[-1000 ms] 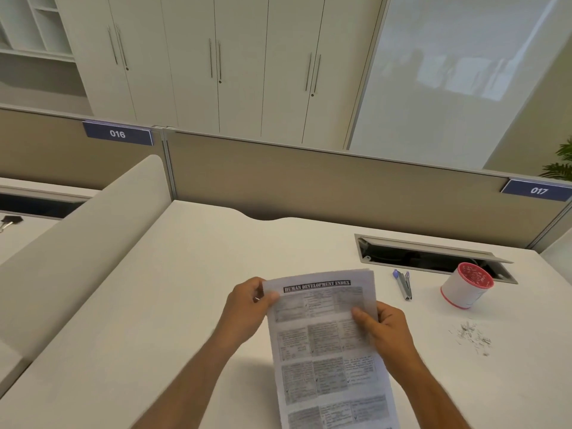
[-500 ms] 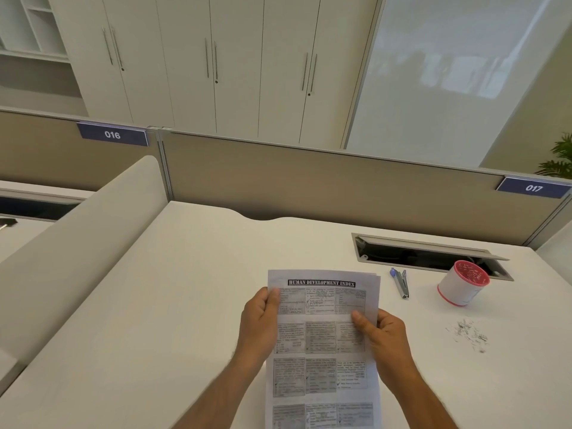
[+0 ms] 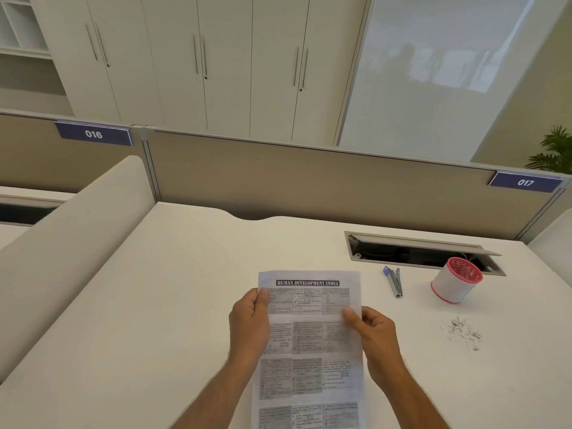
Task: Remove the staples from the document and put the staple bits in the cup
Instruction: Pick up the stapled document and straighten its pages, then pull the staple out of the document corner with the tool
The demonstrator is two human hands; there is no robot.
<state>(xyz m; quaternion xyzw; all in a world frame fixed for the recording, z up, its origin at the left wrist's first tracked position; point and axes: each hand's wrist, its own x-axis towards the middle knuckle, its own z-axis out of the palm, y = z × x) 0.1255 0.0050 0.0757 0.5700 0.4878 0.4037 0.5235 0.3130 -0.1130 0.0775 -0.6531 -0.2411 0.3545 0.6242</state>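
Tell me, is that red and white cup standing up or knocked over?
Tipped, it seems: the cup leans on the desk, its red mouth angled up towards the camera. Whether it holds anything, I cannot tell.

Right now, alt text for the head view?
Both hands, left hand and right hand, hold a printed document by its side edges over a white desk. To the right lie a staple remover, a red-rimmed cup and loose staple bits.

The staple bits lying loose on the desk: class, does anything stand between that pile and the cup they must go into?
Nothing visible does. The staple bits lie on bare desk just in front of the cup, which stands upright, mouth open. The staple remover lies left of the cup, off that path.
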